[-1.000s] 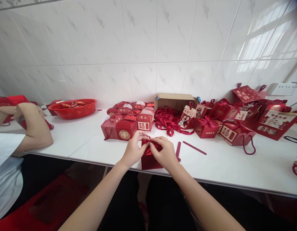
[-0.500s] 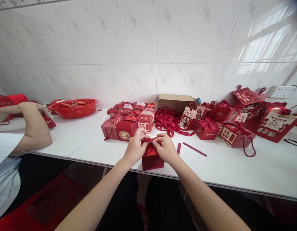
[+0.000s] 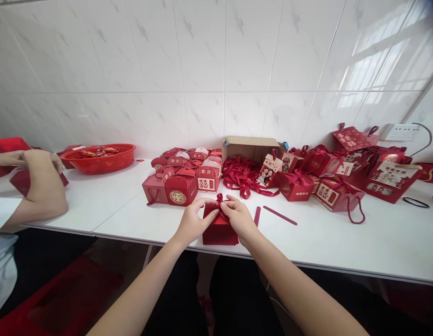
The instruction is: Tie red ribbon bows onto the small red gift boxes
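A small red gift box (image 3: 218, 230) stands at the near edge of the white table (image 3: 335, 242), straight in front of me. A dark red ribbon (image 3: 219, 201) is on its top. My left hand (image 3: 193, 220) pinches the ribbon from the left. My right hand (image 3: 239, 218) pinches it from the right, fingers pressed together over the box top. Both hands touch each other above the box.
Several finished red boxes (image 3: 183, 175) stand behind. A heap of ribbons (image 3: 241, 173) lies by a cardboard box (image 3: 251, 146). More red boxes and bags (image 3: 337, 175) fill the right. A red basin (image 3: 99, 157) sits far left. Another person's arm (image 3: 37, 184) works at left. Two ribbon strips (image 3: 280, 215) lie nearby.
My hands have drawn closer together over the box top and the ribbon has bunched into a small knot. The person at left has shifted their arm slightly.
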`<state>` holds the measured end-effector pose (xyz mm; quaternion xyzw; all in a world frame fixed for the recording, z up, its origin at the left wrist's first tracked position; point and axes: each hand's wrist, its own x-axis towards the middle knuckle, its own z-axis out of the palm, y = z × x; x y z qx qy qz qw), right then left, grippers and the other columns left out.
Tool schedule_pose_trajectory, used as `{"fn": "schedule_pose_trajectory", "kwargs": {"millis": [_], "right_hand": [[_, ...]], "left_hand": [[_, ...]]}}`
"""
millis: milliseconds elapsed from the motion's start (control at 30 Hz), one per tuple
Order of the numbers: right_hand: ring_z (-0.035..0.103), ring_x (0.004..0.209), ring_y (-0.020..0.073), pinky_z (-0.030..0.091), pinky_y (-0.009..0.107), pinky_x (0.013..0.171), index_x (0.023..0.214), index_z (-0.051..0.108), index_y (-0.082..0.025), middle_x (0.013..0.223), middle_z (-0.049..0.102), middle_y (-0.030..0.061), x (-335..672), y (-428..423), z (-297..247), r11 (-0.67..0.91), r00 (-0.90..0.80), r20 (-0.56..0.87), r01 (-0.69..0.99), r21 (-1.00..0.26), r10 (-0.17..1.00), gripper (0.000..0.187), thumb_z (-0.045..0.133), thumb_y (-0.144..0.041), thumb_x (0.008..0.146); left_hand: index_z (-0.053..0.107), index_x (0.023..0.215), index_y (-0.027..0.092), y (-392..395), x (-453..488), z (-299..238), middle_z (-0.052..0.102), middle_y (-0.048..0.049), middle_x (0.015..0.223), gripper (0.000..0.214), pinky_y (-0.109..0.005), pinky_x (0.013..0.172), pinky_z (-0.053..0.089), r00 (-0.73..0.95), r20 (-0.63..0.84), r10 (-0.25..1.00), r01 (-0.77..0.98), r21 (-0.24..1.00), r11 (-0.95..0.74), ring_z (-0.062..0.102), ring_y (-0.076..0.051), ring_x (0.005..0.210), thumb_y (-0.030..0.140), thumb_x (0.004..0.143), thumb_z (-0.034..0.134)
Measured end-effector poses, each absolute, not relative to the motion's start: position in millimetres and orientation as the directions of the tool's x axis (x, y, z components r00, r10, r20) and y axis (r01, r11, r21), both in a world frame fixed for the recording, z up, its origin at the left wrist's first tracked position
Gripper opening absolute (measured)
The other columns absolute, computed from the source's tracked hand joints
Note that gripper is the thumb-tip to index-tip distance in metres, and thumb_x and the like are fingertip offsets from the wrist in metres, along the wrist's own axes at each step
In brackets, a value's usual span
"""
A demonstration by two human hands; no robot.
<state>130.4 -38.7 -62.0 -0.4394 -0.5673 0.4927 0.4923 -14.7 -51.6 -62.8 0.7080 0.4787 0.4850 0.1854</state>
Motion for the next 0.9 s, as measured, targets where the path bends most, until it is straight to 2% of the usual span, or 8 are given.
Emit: {"fn": "schedule_pose_trajectory", "kwargs": {"millis": [167, 267, 367, 533, 600, 700, 800, 900], "right_hand": [[0.048, 0.12, 0.0257, 0.035, 0.039, 0.1, 0.077, 0.072, -0.02, 0.124, 0.058, 0.0069, 146.7, -47.8, -63.5, 0.215, -0.146, 0.19, 0.185, -0.959, 0.971, 0.03, 0.048, -0.038, 0.084], [0.057, 0.103, 0.0243, 0.041, 0.042, 0.093, 0.088, 0.068, -0.021, 0.11, 0.065, 0.006, 159.0, -44.3, -67.1, 0.343, -0.148, 0.31, 0.374, -0.862, 0.939, 0.021, 0.052, -0.032, 0.08], [0.061, 0.098, 0.0209, 0.047, 0.037, 0.084, 0.102, 0.06, -0.019, 0.107, 0.066, 0.0062, 163.9, -35.2, -70.1, 0.452, -0.25, 0.383, 0.348, -0.821, 0.889, 0.028, 0.053, -0.02, 0.076], [0.065, 0.086, 0.0186, 0.048, 0.034, 0.082, 0.089, 0.062, -0.018, 0.088, 0.07, 0.0041, 170.9, -34.3, -53.6, 0.57, -0.29, 0.491, 0.43, -0.7, 0.821, 0.015, 0.055, -0.015, 0.076], [0.066, 0.08, 0.0185, 0.048, 0.033, 0.077, 0.092, 0.062, -0.019, 0.081, 0.07, 0.0025, 179.2, -42.4, -38.8, 0.567, -0.336, 0.457, 0.502, -0.653, 0.824, 0.016, 0.056, -0.016, 0.078], [0.064, 0.063, 0.0174, 0.047, 0.028, 0.058, 0.101, 0.06, -0.02, 0.068, 0.067, -0.0001, 191.0, -52.3, -18.5, 0.518, -0.512, 0.231, 0.533, -0.669, 0.827, 0.026, 0.063, -0.032, 0.078], [0.064, 0.066, 0.0172, 0.048, 0.028, 0.058, 0.106, 0.062, -0.02, 0.084, 0.07, 0.0048, 190.6, -46.2, -10.8, 0.509, -0.54, 0.194, 0.526, -0.681, 0.819, 0.038, 0.056, -0.049, 0.082], [0.064, 0.086, 0.0186, 0.049, 0.03, 0.075, 0.109, 0.064, -0.018, 0.108, 0.067, 0.0082, 178.1, -27.9, -14.9, 0.547, -0.556, 0.265, 0.433, -0.716, 0.788, 0.036, 0.049, -0.044, 0.088]], "left_hand": [[0.072, 0.081, 0.017, -45.3, -23.5, -57.6, 0.073, -0.0076, 0.091, 0.017, -0.035, 0.086, 0.05, 0.077, 0.42, 0.904, 0.44, 0.799, -0.409, 0.066, -0.023, 0.09, 0.031, 0.075, 0.064], [0.073, 0.079, 0.017, -42.6, -30.5, -55.1, 0.074, -0.0073, 0.091, 0.015, -0.034, 0.088, 0.049, 0.176, 0.393, 0.903, 0.391, 0.814, -0.43, 0.067, -0.023, 0.092, 0.03, 0.073, 0.066], [0.074, 0.078, 0.017, -42.6, -34.1, -51.2, 0.074, -0.0076, 0.092, 0.016, -0.034, 0.088, 0.049, 0.24, 0.377, 0.894, 0.386, 0.809, -0.444, 0.067, -0.023, 0.092, 0.031, 0.072, 0.068], [0.073, 0.08, 0.017, -44.3, -33.8, -46.4, 0.074, -0.0081, 0.092, 0.017, -0.034, 0.087, 0.05, 0.248, 0.367, 0.897, 0.425, 0.791, -0.441, 0.067, -0.023, 0.092, 0.031, 0.073, 0.066], [0.073, 0.081, 0.016, -44.8, -33.9, -46.4, 0.074, -0.0077, 0.091, 0.017, -0.033, 0.086, 0.05, 0.229, 0.369, 0.901, 0.448, 0.782, -0.434, 0.067, -0.023, 0.091, 0.03, 0.074, 0.065], [0.072, 0.081, 0.017, -45.8, -34.8, -46.4, 0.074, -0.0067, 0.088, 0.017, -0.032, 0.084, 0.05, 0.217, 0.377, 0.9, 0.469, 0.768, -0.435, 0.067, -0.022, 0.088, 0.03, 0.074, 0.065], [0.071, 0.08, 0.016, -47.8, -35.4, -42.3, 0.074, -0.006, 0.088, 0.015, -0.031, 0.082, 0.05, 0.252, 0.382, 0.889, 0.491, 0.741, -0.458, 0.067, -0.02, 0.086, 0.029, 0.074, 0.065], [0.07, 0.079, 0.017, -50.8, -36.1, -33.4, 0.073, -0.0044, 0.088, 0.013, -0.029, 0.082, 0.048, 0.307, 0.384, 0.871, 0.541, 0.682, -0.492, 0.066, -0.019, 0.086, 0.028, 0.074, 0.064]]}}
